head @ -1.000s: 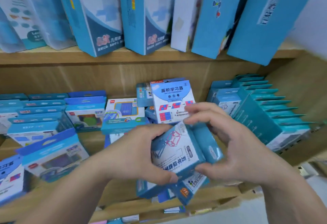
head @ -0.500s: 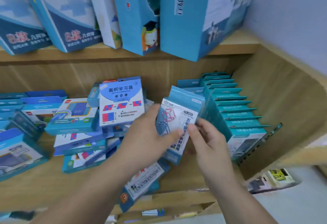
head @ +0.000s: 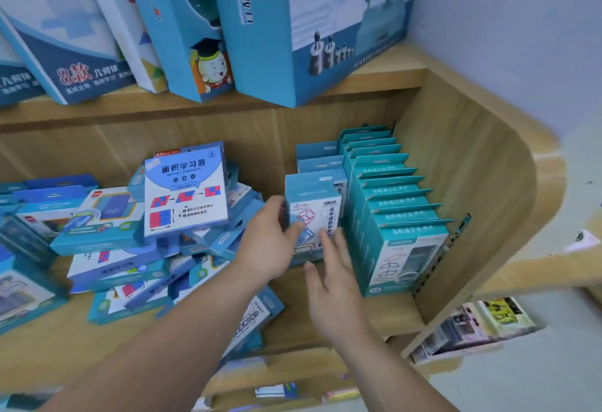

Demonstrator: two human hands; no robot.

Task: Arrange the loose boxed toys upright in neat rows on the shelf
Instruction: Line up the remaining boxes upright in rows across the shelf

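Standing toy box [head: 315, 197], left hand [head: 270, 248] gripping, right hand [head: 332, 278] touching front

Upright boxed toy [head: 314, 203] in left hand [head: 270, 245], right hand [head: 332, 274] open at its front, beside teal row [head: 391, 216].

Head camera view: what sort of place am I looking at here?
Probably a shop or stockroom for educational toys: a wooden shelf holds a row of identical teal boxes, a heap of loose boxed toys with hang tabs, and large boxed kits stand above.
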